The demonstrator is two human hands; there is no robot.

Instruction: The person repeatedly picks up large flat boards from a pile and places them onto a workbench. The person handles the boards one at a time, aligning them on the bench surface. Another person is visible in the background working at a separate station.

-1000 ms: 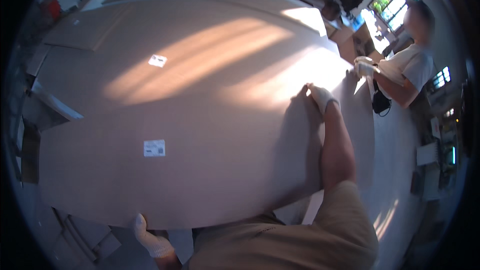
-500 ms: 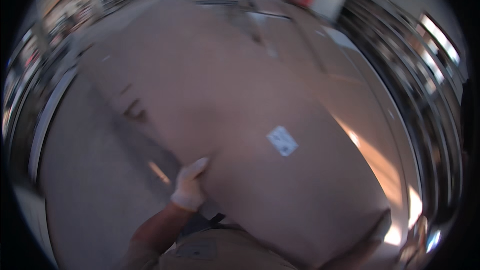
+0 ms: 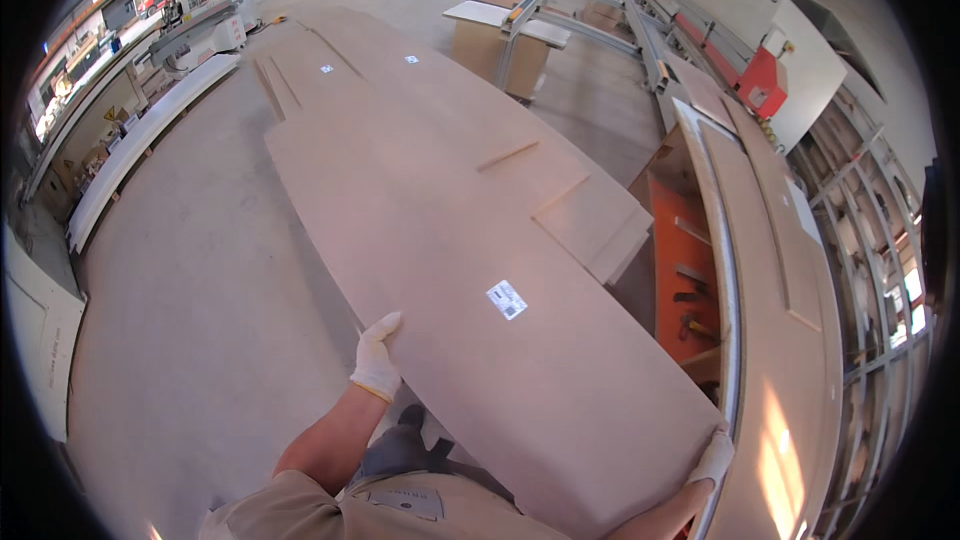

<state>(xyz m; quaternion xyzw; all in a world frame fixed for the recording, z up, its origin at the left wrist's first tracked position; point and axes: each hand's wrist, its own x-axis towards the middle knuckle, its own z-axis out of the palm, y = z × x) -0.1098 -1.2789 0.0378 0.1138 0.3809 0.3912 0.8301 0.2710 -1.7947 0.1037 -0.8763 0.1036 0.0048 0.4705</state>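
Observation:
A large brown flat board (image 3: 450, 240) with a white label (image 3: 506, 300) stretches out before me, its near end at my waist. My left hand (image 3: 378, 355), in a white glove, grips the board's left edge with its thumb on top. My right hand (image 3: 715, 458), also gloved, is closed around the near right edge; its fingers beneath are hidden. Beyond and beside the held board lie several similar brown boards (image 3: 600, 230), some with small labels. Where the held board ends among them is hard to make out.
At right stands a long bench (image 3: 725, 300) topped with brown boards, an orange compartment (image 3: 682, 270) holding tools below. Behind it are a white machine with a red box (image 3: 764, 90), metal rails (image 3: 575, 15) and a rack (image 3: 880, 240). A long white-topped rail (image 3: 150, 145) runs along the left.
The view has swung and sharpened from blur. The bench with its orange compartment and the boards ahead now show clearly. Both hands keep hold of the board.

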